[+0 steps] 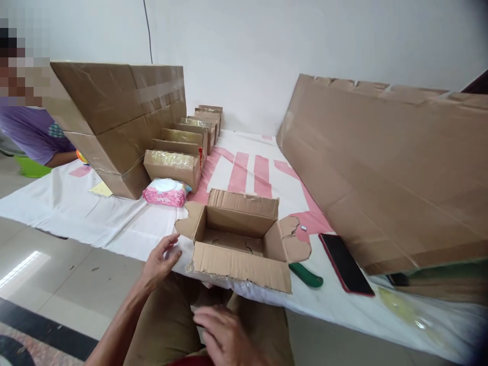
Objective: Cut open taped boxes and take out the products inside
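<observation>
An open cardboard box [236, 262] stands at the table's near edge, its torn flaps spread outward. Its inside shows only bare cardboard. My left hand [163, 258] is just left of the box, over the table edge, with thumb and fingers apart and nothing in it. Above my lap, my right hand [226, 330] is slightly blurred, its fingers stretched out and holding nothing visible. A green curved handle [306, 275] lies by the box's right front corner. Beyond my left hand sits a pink pack of wipes [166, 192].
A phone [346, 264] lies at the right, before a large cardboard panel [389, 173]. Several small boxes [173, 165] line up behind the wipes, beside a tall cardboard partition [122, 112]. Past it, at the left, sits a person in a purple sleeve [28, 129]. A cloth [125, 218] covers the table.
</observation>
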Demonstrator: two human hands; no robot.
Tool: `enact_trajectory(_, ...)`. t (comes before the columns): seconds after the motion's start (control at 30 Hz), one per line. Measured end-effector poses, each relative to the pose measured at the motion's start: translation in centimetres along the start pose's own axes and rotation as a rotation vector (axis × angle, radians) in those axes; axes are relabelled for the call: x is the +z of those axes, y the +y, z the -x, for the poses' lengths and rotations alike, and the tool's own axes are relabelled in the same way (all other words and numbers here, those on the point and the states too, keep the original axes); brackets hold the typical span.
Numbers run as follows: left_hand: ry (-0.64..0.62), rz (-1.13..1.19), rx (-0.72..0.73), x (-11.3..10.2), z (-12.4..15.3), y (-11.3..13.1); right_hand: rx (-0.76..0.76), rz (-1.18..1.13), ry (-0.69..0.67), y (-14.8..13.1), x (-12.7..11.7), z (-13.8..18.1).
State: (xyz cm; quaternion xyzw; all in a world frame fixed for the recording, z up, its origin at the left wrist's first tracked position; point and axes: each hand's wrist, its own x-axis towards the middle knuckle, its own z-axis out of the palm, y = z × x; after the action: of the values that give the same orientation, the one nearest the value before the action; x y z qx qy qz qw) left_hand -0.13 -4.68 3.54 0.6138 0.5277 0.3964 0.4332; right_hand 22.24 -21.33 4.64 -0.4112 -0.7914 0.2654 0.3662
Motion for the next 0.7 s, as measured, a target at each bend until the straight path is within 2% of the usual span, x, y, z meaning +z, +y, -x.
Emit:
enact_trajectory(0.07, -0.038, 0.000, 0.084, 0.4, 0.8, 0.5, 0.068, 0.065, 0.057, 0.6, -3.8, 2.7)
enact_trajectory(0.17, -0.138, -0.005, 0.229, 0.9, 1.0, 2.5, 0.183, 0.246, 0.310, 1.9, -9.1, 5.7)
enact_trajectory(0.27, -0.219, -0.006, 0.302, 1.4, 0.8, 4.9, 0.343, 0.434, 0.504, 3.6, -13.1, 6.9)
enact_trajectory(0.33, -0.233, 0.025, 0.334, 1.9, 0.7, 6.0, 0.403, 0.499, 0.518, 4.7, -14.9, 6.5)
enact_trajectory(0.43, -0.204, 0.044, 0.373, 2.6, 0.6, 6.7, 0.358, 0.511, 0.444, 5.9, -16.2, 4.6)
enact_trajectory(0.6, -0.175, 0.011, 0.410, 3.5, 0.7, 6.9, 0.178, 0.537, 0.340, 6.3, -16.4, 1.7)
enact_trajectory(0.7, -0.108, -0.038, 0.409, 4.3, 0.8, 7.2, 0.197, 0.526, 0.302, 6.2, -16.1, 1.3)
